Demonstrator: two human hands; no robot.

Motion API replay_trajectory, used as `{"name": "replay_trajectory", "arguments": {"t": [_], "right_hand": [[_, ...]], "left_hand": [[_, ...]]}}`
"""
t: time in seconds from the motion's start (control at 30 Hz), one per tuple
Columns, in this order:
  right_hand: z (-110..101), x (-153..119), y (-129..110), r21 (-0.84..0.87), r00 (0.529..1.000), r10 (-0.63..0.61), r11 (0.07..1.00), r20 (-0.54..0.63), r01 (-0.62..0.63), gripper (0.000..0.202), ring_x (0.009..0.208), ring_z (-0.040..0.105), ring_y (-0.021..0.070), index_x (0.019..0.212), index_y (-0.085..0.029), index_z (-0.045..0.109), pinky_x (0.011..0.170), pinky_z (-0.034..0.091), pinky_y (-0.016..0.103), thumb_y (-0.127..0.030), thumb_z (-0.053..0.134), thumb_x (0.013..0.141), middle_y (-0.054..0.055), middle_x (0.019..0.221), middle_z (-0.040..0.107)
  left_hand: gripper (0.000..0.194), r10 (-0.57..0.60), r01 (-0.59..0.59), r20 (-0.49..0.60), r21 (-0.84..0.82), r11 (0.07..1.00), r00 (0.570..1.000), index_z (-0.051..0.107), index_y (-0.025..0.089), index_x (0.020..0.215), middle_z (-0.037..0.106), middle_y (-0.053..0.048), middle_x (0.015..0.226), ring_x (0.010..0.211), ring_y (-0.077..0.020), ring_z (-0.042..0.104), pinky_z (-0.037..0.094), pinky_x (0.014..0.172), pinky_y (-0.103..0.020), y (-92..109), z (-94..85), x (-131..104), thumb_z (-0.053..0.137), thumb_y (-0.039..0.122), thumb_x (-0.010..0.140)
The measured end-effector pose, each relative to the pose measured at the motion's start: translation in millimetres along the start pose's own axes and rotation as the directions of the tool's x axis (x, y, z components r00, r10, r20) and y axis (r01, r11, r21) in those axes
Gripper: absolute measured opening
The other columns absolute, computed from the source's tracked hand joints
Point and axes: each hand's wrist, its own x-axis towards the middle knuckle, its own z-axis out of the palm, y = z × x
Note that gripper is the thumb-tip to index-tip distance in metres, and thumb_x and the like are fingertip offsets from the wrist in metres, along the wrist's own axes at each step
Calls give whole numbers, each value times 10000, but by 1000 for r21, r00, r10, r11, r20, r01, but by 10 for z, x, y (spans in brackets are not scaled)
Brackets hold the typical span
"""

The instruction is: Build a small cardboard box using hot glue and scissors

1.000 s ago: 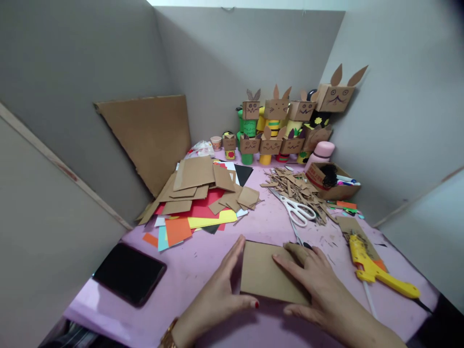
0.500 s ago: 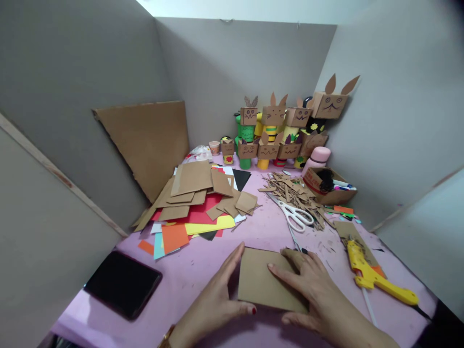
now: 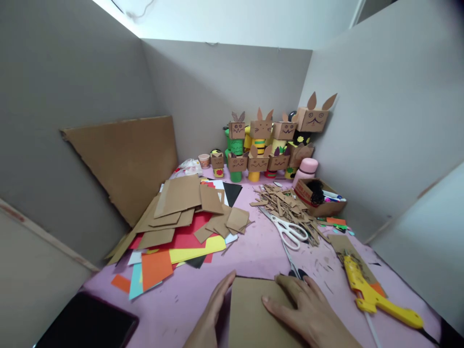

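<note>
A square brown cardboard piece (image 3: 250,309) lies low in the head view, its near end cut off by the frame. My left hand (image 3: 213,309) grips its left edge, fingers stretched along the side. Over the right part of the same piece, my right hand (image 3: 300,304) presses its index finger on the top face while the other fingers curl at the far right corner. Both thumbs are out of sight. Just beyond my right hand lie black-handled scissors (image 3: 290,256), partly covered by it. White-handled scissors (image 3: 290,229) rest farther back.
Cardboard sheets (image 3: 177,198) and coloured paper (image 3: 155,270) are piled at left, a black phone (image 3: 87,321) nearer. A yellow glue gun (image 3: 373,295) lies at right. Cardboard scraps (image 3: 286,208), a pen box (image 3: 322,205) and several cardboard animal figures (image 3: 259,162) stand behind. Grey panels surround the table.
The view has tilted upward and shifted a little, so the table things and my hands sit lower in it. Both hands keep their hold on the cardboard piece.
</note>
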Motion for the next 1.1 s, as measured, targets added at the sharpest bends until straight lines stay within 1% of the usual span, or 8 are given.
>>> {"name": "replay_trajectory", "arguments": {"t": [0.17,0.33,0.5,0.67,0.8,0.93,1.0,1.1], "right_hand": [[-53,17,86,-67,992,-116,991,48,119,613,932,695,368,1358,-421,439,698,575,539,-293,670,805,174,1147,690],[-54,46,119,-6,999,-19,1000,29,19,482,921,708,312,1275,-538,478,746,576,475,-386,634,845,68,1160,702],[-103,85,92,-39,996,-77,996,-38,75,447,885,713,327,1263,-478,529,696,584,468,-368,635,843,105,1138,707],[-110,115,79,-144,994,-104,985,-30,98,355,846,725,294,1236,-470,557,668,596,438,-446,554,882,83,1104,727],[-87,106,90,-93,995,-92,992,-31,88,413,885,716,292,1270,-465,526,706,595,436,-419,589,865,78,1134,715],[-73,115,83,-105,994,-108,989,-33,104,492,878,714,339,1281,-424,536,684,593,479,-352,665,812,140,1103,718],[-56,124,67,-73,994,-106,992,17,107,527,910,701,371,1289,-400,537,693,579,522,-387,683,783,179,1116,704],[-44,126,29,42,996,-43,998,80,39,601,993,652,427,1299,-369,538,747,521,616,-488,694,731,233,1192,649]], "left_hand": [[1002,6,-5,27,-16,1000,1000,359,278,1412,347,-113,1503,1403,-404,184,202,1118,-557,-116,-81,72,710,692,570],[990,14,-15,14,66,998,1000,382,301,1393,323,-82,1514,1396,-394,216,221,1119,-502,-123,-131,146,714,698,549],[924,34,-37,22,150,988,999,427,291,1364,382,-96,1476,1391,-390,233,194,1129,-507,-24,-156,174,739,644,570],[879,16,-17,4,114,993,1000,425,335,1367,390,-58,1482,1396,-365,243,209,1127,-510,-43,-152,185,688,685,604],[984,-41,39,55,36,999,998,350,319,1415,374,-75,1494,1390,-384,248,257,1101,-550,-125,-129,215,666,733,580],[1107,-13,12,61,25,1000,998,223,259,1463,286,-146,1528,1369,-402,287,304,1075,-546,-110,-75,159,747,645,568],[1121,-8,6,52,50,999,999,168,239,1468,293,-179,1514,1339,-385,351,338,1059,-514,-44,-36,109,791,546,587],[1126,-43,40,38,78,996,998,126,247,1462,322,-185,1491,1302,-348,413,356,1054,-465,64,-1,59,829,413,598]]}}
